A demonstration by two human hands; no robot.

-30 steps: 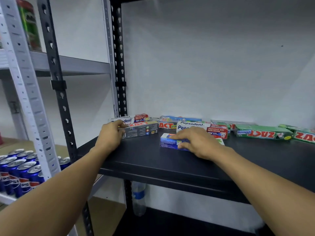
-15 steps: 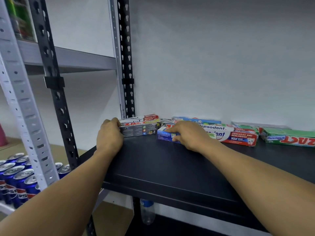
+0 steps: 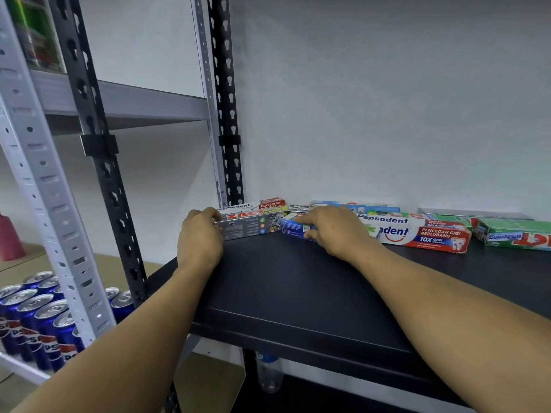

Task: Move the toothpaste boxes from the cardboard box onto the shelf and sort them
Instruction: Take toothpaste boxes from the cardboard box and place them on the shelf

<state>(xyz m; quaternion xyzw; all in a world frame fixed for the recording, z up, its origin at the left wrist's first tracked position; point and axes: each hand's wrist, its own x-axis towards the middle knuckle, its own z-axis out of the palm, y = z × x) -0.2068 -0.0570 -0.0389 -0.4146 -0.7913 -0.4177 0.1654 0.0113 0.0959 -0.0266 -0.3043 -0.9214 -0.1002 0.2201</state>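
You are at the sorting part of the job. The toothpaste boxes in view lie along the back edge of the black shelf (image 3: 298, 290), and the cardboard box is out of view.

Your left hand (image 3: 199, 234) grips the left end of the grey Zact box (image 3: 253, 227) near the back left corner, with the fingers curled over its top edge. Your right hand (image 3: 337, 231) holds the blue box (image 3: 293, 228) just to the right of it, fingers across the top and thumb against the front face.

Slide the boxes rather than lift them; they look light, and I judge a jerk would skew them. Square the grey Zact box against the small Pepsodent box (image 3: 256, 204) just behind it, with its long side parallel to the back edge.

A second blue carton (image 3: 372, 207) lies at the back edge beyond your right hand. It may be the same kind as the blue box, so check the print before you group them.

Mind the large Pepsodent box (image 3: 423, 235) close beside your right wrist, since a wide sweep could knock it askew. The green Zact boxes (image 3: 512, 234) further right are well apart from both hands.

Both forearms reach in over the front edge, converging toward the back left corner. Your wrists sit low over the shelf with palms down.
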